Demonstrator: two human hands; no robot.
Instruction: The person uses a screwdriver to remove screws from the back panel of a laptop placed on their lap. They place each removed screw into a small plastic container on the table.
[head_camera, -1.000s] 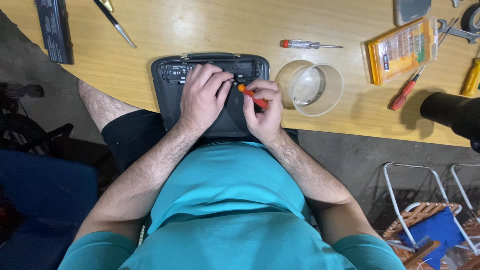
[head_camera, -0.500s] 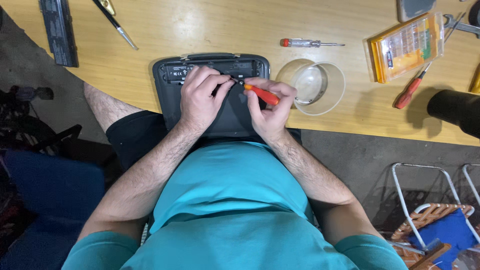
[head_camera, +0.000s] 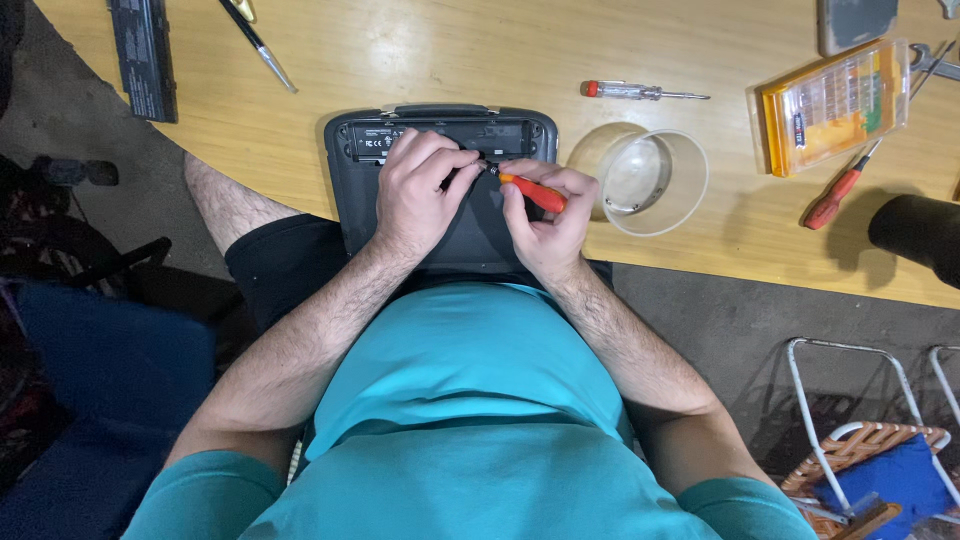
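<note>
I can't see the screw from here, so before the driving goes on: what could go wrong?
The orange-handled screwdriver in the right hand lies almost flat, so its tip could slip out and scratch the upturned laptop. A freed screw might drop between the laptop and the person's lap, since the clear bowl stands off to the side.

Wooden table: light yellow-brown top, glossy, glare patches from overhead light, curved near edge. Floor below is grey, rough concrete-like, darker on the left side. Bottom right: chair with white metal tube frame and woven wicker seat, blue cloth lying on it. Left side: dark blue upholstered seat, mostly in shadow. Above it some black gear on the floor, too dark to identify. No walls or windows in view.
</note>
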